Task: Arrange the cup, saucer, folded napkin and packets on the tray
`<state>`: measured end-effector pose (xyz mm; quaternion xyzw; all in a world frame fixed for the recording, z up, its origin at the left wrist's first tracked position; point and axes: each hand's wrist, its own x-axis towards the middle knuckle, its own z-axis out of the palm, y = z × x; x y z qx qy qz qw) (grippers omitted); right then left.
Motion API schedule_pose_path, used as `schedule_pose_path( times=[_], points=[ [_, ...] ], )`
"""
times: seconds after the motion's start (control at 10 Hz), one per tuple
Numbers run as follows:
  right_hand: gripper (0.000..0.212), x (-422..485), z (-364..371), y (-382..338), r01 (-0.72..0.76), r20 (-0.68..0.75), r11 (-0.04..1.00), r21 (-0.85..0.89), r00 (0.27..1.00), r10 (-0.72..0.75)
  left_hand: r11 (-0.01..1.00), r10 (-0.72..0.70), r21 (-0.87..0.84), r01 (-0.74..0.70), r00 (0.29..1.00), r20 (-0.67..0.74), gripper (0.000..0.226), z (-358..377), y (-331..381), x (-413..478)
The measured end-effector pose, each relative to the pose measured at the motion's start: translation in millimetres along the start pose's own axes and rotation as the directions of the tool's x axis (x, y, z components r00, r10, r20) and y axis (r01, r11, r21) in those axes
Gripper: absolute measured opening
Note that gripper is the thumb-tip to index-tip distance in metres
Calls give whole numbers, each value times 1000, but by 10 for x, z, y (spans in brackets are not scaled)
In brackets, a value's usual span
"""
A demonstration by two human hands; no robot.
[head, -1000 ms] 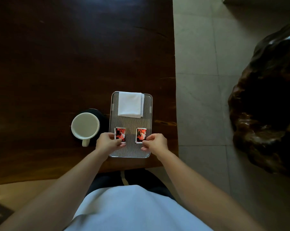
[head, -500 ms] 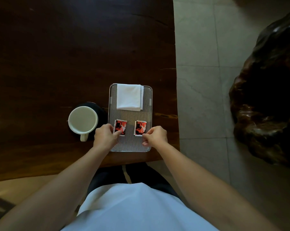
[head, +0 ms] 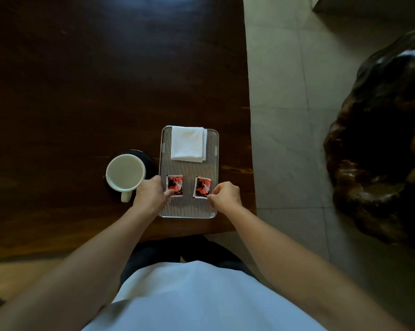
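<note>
A ribbed metal tray (head: 189,209) lies on the dark wooden table near its front right corner. A folded white napkin (head: 188,143) rests on the tray's far end. Two red and black packets lie side by side on the near half. My left hand (head: 150,195) pinches the lower left corner of the left packet (head: 175,185). My right hand (head: 225,197) pinches the lower right corner of the right packet (head: 203,187), which sits slightly tilted. A white cup (head: 125,175) stands on a dark saucer (head: 148,158) on the table, just left of the tray.
The table's right edge (head: 249,130) runs just past the tray, with pale floor tiles beyond. A large dark glossy carved object (head: 383,139) stands on the floor at the right. The table's near edge lies right below the tray.
Both hands have stayed at the packets' lower corners. The right packet now sits a little more tilted. The head camera shifted, so the tray's place in the frame changed slightly.
</note>
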<state>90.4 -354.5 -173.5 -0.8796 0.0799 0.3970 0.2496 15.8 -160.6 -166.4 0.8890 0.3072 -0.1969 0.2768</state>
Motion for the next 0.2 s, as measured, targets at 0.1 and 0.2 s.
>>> schedule_pose_path(
  times=[0.1,0.2],
  points=[
    [11,-60,-173,-107,110,55,992,-63,993,-106,995,60,75,-66,995,73,24,-234,131,-12],
    [13,-186,-429,-410,188,137,978,-85,975,-176,982,100,144,-121,985,143,25,-558,364,7]
  ],
)
